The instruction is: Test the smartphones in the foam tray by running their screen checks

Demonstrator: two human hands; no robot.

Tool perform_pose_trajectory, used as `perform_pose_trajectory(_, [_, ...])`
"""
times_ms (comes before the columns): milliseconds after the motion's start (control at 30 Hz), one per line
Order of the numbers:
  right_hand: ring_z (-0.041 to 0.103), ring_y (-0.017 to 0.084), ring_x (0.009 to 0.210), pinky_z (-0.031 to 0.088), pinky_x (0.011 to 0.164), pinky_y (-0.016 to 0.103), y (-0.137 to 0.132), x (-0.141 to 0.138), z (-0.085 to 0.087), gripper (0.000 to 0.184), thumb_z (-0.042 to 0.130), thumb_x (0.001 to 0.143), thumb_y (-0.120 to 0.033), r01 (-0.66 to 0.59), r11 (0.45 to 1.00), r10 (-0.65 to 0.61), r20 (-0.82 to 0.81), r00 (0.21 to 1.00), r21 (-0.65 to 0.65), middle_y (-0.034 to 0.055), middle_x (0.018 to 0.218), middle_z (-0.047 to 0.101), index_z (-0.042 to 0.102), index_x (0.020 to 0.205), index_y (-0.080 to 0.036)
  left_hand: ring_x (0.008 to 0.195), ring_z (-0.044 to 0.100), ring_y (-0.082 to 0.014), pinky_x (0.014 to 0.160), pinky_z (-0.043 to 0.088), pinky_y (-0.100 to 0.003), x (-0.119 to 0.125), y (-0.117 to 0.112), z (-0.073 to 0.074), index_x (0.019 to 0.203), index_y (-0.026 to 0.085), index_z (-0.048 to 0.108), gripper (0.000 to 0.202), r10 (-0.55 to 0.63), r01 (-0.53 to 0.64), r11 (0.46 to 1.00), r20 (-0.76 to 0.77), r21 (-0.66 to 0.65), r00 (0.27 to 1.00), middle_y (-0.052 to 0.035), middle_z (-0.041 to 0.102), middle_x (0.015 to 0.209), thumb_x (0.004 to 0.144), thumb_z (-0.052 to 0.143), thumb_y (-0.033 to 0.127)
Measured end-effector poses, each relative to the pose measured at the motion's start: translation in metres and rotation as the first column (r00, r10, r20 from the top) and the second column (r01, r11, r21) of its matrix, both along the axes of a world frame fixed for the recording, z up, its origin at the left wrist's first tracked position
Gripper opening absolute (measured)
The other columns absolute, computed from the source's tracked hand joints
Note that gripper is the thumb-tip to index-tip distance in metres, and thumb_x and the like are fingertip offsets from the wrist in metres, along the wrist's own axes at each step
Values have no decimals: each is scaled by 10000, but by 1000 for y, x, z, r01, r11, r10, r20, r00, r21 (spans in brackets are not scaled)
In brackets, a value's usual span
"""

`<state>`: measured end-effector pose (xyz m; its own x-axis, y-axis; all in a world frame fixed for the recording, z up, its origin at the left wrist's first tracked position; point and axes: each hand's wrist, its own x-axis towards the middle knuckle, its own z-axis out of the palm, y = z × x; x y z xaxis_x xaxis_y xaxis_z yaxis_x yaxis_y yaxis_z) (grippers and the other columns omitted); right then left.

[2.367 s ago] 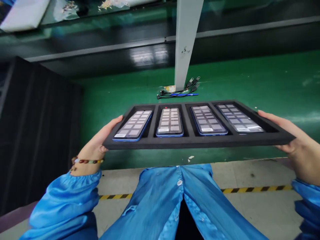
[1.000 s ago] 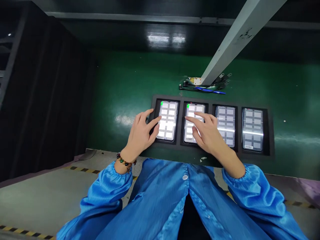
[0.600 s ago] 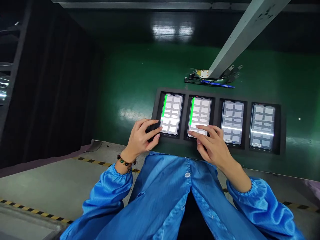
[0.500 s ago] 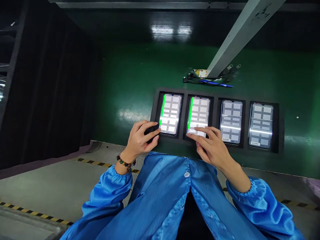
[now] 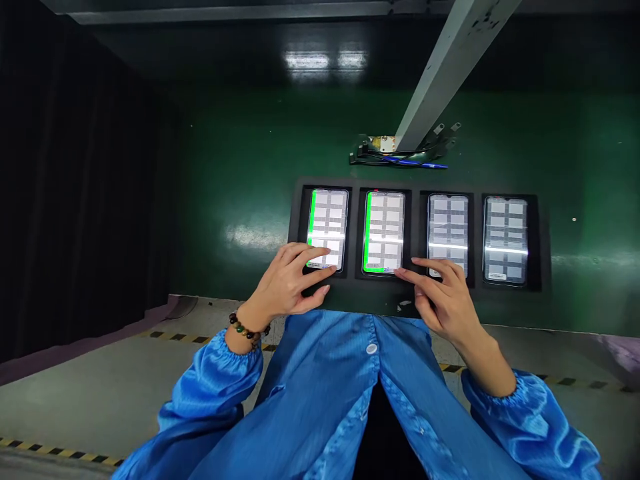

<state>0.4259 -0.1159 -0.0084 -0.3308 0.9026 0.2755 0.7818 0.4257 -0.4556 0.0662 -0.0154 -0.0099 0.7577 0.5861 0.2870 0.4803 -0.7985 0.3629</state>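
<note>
A black foam tray (image 5: 540, 233) lies on the green bench and holds several lit phones side by side. My left hand (image 5: 290, 283) rests at the near end of the leftmost phone (image 5: 327, 228), fingers spread, fingertips on the bottom of its screen. My right hand (image 5: 445, 300) lies at the tray's near edge with fingers stretched toward the bottom right corner of the second phone (image 5: 384, 231), covering the lower edge of the third phone (image 5: 449, 227). The two left phones show a green line down the left screen edge. The fourth phone (image 5: 505, 238) is untouched.
A grey post (image 5: 440, 67) rises from the green bench top (image 5: 240, 167) behind the tray, with a bundle of cables and a blue pen (image 5: 400, 153) at its foot. A dark curtain (image 5: 75, 187) closes the left side. Below is a floor with yellow-black tape (image 5: 175, 337).
The tray went from held in the air to lying on the bench. Both hands slid down the two left screens, leaving green lines. My right hand has since shifted right, toward the third phone.
</note>
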Motion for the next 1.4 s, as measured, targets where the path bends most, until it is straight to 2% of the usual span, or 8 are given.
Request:
perform_pose_trajectory(133, [665, 331, 1334, 497, 1033, 506, 2, -3, 2, 522, 546, 987, -49, 25, 1000, -25, 21, 999, -3, 58, 1087, 815, 630, 1460, -252, 1264, 625, -345, 1063, 557, -578, 6, 4, 4, 1335, 287, 771, 381, -53, 53, 998, -24, -29, 998, -116, 684, 1473, 966, 685, 333])
perform_pose_trajectory(267, [622, 360, 1395, 475, 1060, 549, 8, -5, 5, 543, 531, 1006, -81, 60, 997, -57, 56, 997, -52, 66, 1092, 815, 592, 1517, -255, 1307, 607, -364, 1114, 524, -611, 8, 10, 8, 1369, 290, 761, 406, -46, 43, 996, -48, -75, 998, -127, 644, 1532, 983, 647, 336])
perform_pose_trajectory(400, [578, 386, 1444, 461, 1091, 593, 20, -8, 10, 581, 540, 1012, -114, 99, 990, -89, 97, 991, -103, 82, 1243, 801, 541, 1571, -273, 1339, 589, -375, 1140, 500, -623, 11, 21, 10, 1404, 296, 747, 433, -42, 31, 993, -88, -117, 995, -135, 607, 1581, 993, 615, 327])
perform_pose_trajectory(667, [506, 407, 1517, 431, 1154, 620, 57, -13, 18, 645, 512, 1024, -142, 156, 978, -135, 157, 978, -135, 101, 1279, 791, 436, 1652, -269, 1430, 516, -385, 1220, 418, -646, 19, 57, 5, 1486, 334, 699, 473, 36, -55, 986, -118, -157, 992, -118, 547, 1642, 1035, 565, 381])
perform_pose_trajectory(967, [466, 430, 1547, 404, 1199, 661, 98, -13, 13, 640, 479, 1028, -159, 210, 968, -184, 183, 966, -134, 116, 1366, 760, 405, 1660, -231, 1564, 395, -392, 1318, 284, -672, 40, 95, 1, 1572, 309, 604, 515, 163, -180, 977, -138, -116, 977, -138, 424, 1725, 1071, 506, 379])
perform_pose_trajectory(1133, [462, 429, 1547, 395, 1196, 669, 107, -14, 12, 682, 471, 1027, -166, 216, 968, -193, 178, 965, -125, 120, 1499, 696, 357, 1693, -261, 1568, 398, -403, 1298, 312, -666, 47, 100, 2, 1586, 298, 591, 527, 203, -223, 967, -150, -128, 968, -152, 409, 1738, 1074, 504, 388])
perform_pose_trajectory(1267, [455, 424, 1550, 392, 1198, 659, 106, -18, 10, 669, 471, 1033, -162, 199, 973, -176, 183, 967, -114, 104, 1525, 687, 364, 1686, -261, 1542, 429, -394, 1281, 335, -655, 47, 97, 1, 1549, 317, 631, 495, 249, -263, 959, -121, -110, 961, -132, 450, 1718, 1074, 505, 374])
perform_pose_trajectory(1400, [460, 414, 1539, 383, 1207, 640, 111, -34, 9, 671, 473, 1038, -175, 162, 980, -141, 173, 975, -112, 94, 1552, 674, 366, 1694, -266, 1475, 476, -389, 1227, 397, -636, 40, 89, -2, 1425, 287, 726, 426, 391, -396, 917, -71, -58, 917, -130, 550, 1637, 1065, 502, 324])
